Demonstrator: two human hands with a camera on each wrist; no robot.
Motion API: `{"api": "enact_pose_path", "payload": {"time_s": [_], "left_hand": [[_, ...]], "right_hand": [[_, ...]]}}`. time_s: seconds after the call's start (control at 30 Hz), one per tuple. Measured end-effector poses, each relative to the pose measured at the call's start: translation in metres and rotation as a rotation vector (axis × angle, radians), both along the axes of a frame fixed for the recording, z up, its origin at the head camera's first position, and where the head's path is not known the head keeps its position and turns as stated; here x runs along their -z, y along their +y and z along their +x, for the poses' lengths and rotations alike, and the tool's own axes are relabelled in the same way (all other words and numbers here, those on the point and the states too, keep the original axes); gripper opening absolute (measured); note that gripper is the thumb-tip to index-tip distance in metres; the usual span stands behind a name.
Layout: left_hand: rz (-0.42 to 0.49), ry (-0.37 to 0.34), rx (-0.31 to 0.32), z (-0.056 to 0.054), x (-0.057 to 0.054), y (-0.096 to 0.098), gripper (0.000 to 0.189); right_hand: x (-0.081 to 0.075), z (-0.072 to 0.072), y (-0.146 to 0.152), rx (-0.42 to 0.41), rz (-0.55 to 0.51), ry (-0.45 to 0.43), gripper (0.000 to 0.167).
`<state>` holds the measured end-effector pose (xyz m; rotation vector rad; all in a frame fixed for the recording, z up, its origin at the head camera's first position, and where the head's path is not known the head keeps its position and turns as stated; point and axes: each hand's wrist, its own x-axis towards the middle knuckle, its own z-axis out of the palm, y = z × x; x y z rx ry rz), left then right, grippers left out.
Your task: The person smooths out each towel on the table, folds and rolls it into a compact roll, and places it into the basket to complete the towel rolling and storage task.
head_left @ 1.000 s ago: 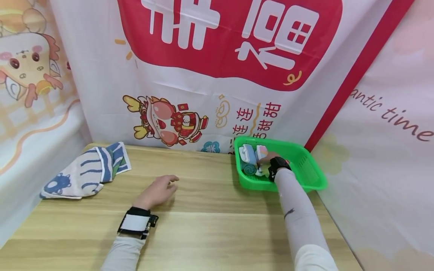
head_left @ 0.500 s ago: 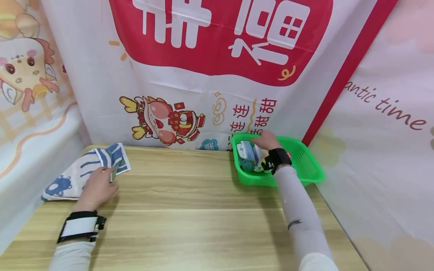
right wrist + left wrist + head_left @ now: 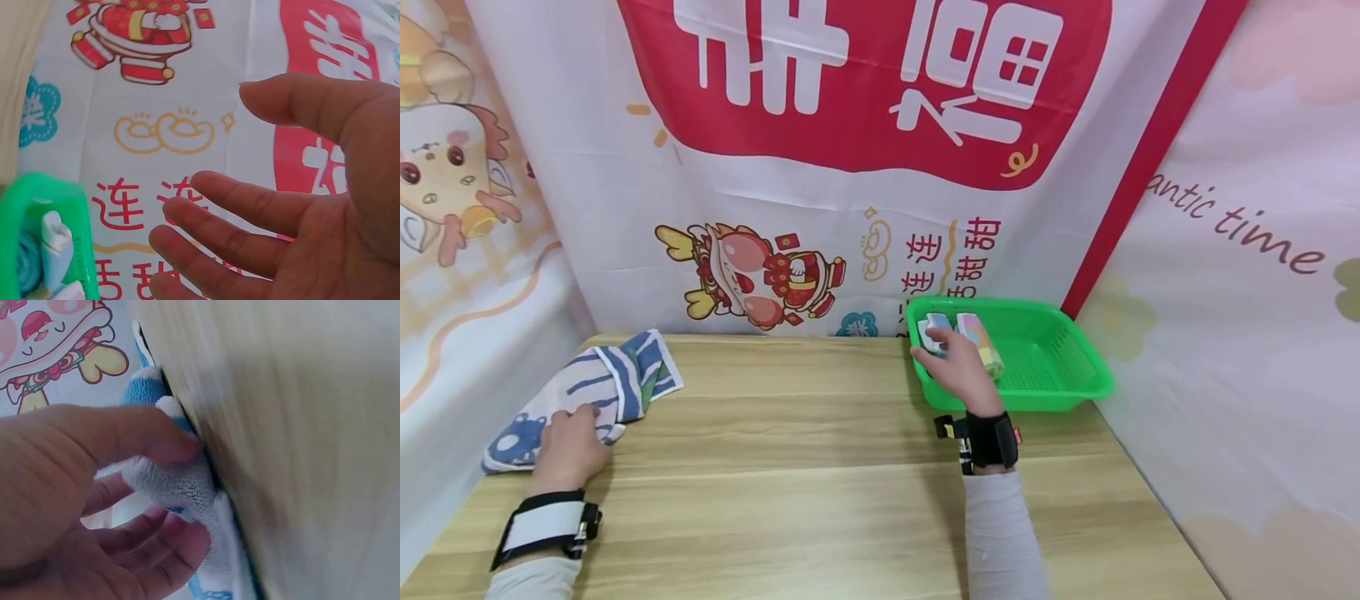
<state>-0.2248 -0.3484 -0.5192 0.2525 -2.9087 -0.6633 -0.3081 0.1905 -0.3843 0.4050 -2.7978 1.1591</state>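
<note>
A blue-and-white patterned towel (image 3: 617, 379) lies loosely folded at the left of the table. My left hand (image 3: 571, 448) is at its near edge. In the left wrist view the thumb (image 3: 144, 432) lies against the towel (image 3: 181, 487), the other fingers loosely bent and apart from the thumb. My right hand (image 3: 958, 371) hovers over the left end of a green plastic basket (image 3: 1048, 404), fingers spread and holding nothing. Rolled cloths stand in the basket: a pink-and-yellow one (image 3: 977, 342) and a blue-and-white one (image 3: 936, 323), partly hidden by the hand.
The wooden table (image 3: 775, 500) meets a printed hanging cloth (image 3: 805, 192) at the back. Another printed cloth hangs along the right side (image 3: 1232, 350), close to the basket. A pale covered side (image 3: 490, 333) borders the table at the left.
My left hand has moved left from mid-table to the towel. My right hand has come up out of the basket, back toward me and to the left; the pink-and-yellow roll now shows.
</note>
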Motion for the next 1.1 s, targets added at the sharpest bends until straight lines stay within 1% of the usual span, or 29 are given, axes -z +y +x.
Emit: {"api": "enact_pose_path", "payload": {"time_s": [0.1, 0.17, 0.23, 0.33, 0.43, 0.5, 0.63, 0.7, 0.9, 1.0, 1.1], "left_hand": [[-0.016, 0.026, 0.008, 0.001, -0.006, -0.003, 0.047], [-0.011, 0.050, 0.023, 0.000, -0.010, 0.000, 0.042], [0.016, 0.062, 0.031, -0.001, -0.013, 0.005, 0.040], [0.051, 0.079, 0.045, 0.000, -0.013, 0.017, 0.041], [0.062, 0.091, 0.049, 0.001, -0.015, 0.031, 0.040], [0.054, 0.103, 0.058, 0.001, -0.019, 0.042, 0.038], [0.046, 0.111, 0.103, -0.004, -0.031, 0.063, 0.034], [0.045, 0.119, 0.127, -0.006, -0.037, 0.074, 0.033], [0.098, 0.152, 0.178, -0.010, -0.053, 0.112, 0.031], [0.134, 0.158, 0.194, -0.014, -0.057, 0.131, 0.031], [0.148, 0.169, 0.208, -0.018, -0.057, 0.151, 0.030]], "right_hand": [[0.005, 0.006, -0.003, 0.008, -0.014, -0.006, 0.055], [0.008, 0.010, -0.002, 0.006, -0.020, 0.000, 0.053], [0.009, 0.012, -0.005, -0.024, -0.013, 0.009, 0.050], [0.010, 0.014, -0.017, -0.080, 0.003, 0.012, 0.047], [0.015, 0.017, -0.035, -0.135, 0.064, -0.001, 0.046], [0.019, 0.020, -0.047, -0.167, 0.110, -0.012, 0.046], [0.025, 0.024, -0.068, -0.222, 0.188, -0.024, 0.043], [0.027, 0.027, -0.076, -0.237, 0.214, -0.029, 0.042], [0.035, 0.032, -0.094, -0.273, 0.306, 0.000, 0.039], [0.040, 0.033, -0.103, -0.313, 0.327, 0.010, 0.039], [0.046, 0.033, -0.112, -0.359, 0.306, -0.018, 0.044]]}}
